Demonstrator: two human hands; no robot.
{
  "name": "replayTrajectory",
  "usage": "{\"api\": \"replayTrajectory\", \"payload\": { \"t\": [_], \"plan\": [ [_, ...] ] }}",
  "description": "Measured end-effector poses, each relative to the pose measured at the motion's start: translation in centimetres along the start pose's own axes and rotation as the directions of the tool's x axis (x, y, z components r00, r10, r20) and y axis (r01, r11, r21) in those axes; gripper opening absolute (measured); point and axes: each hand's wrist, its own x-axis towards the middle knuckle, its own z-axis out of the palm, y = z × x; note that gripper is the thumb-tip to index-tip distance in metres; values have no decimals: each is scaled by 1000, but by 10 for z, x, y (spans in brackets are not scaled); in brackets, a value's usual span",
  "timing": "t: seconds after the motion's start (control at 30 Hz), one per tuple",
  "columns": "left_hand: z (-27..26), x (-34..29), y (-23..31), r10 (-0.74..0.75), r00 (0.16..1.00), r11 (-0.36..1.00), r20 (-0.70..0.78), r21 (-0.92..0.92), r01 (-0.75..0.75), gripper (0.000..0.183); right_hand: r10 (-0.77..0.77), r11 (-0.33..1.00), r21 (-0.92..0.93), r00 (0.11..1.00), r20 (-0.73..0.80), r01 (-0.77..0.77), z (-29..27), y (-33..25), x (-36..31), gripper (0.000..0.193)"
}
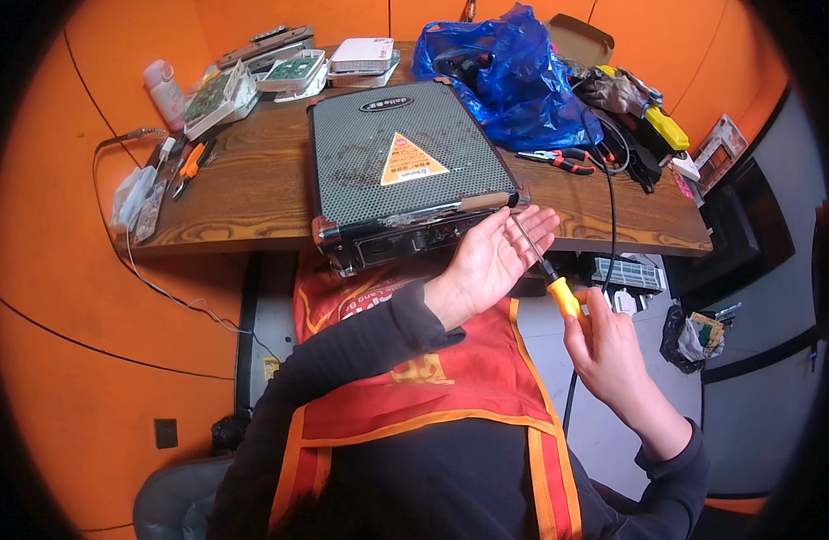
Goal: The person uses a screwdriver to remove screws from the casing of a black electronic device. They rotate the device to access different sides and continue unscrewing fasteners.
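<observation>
A boxy speaker [464,153] with a grey mesh grille and black corners lies on the table, its near side at the front edge. A triangular orange and white sticker [413,166] is on the mesh. My right hand [605,349] grips the yellow and black handle of a screwdriver [564,297]. The thin shaft points up and left to the speaker's near right corner; whether the tip touches a screw is too small to tell. My left hand [494,257] is palm up beside that corner, fingers stretched out around the shaft, with nothing visible in the palm.
A blue plastic bag [504,81], red-handled pliers [558,160] and a black cable [612,202] lie right of the speaker. White cases with green circuit boards [212,94] stand at the back left, with orange-handled cutters [191,164] nearer. The wooden table's [243,193] front edge faces me.
</observation>
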Motion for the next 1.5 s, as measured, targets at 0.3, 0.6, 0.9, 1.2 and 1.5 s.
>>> {"api": "replayTrajectory", "payload": {
  "t": [0.3, 0.6, 0.9, 1.2, 1.5],
  "plan": [
    [-2, -1, 0, -6, 999, 1000, 35, -24, 7, 38, -40, 999, 4, 998, -38, 40, 8, 4, 4, 21],
    [-6, 0, 3, -21, 997, 999, 77, -46, 25, 35, -17, 999, 28, 999, -41, 18, 8, 4, 3, 21],
    [-8, -1, 4, -20, 995, 999, 94, -47, 24, 35, -5, 1000, -2, 999, -42, 5, 12, 2, 2, 20],
    [-13, 1, 5, -36, 990, 995, 136, -84, 48, 34, 25, 999, 44, 1000, -10, -24, 11, 0, 1, 19],
    [-12, 0, 4, -28, 994, 996, 106, -77, 36, 34, 85, 978, 190, 996, 12, -86, 11, -3, 1, 15]
  ]
}}
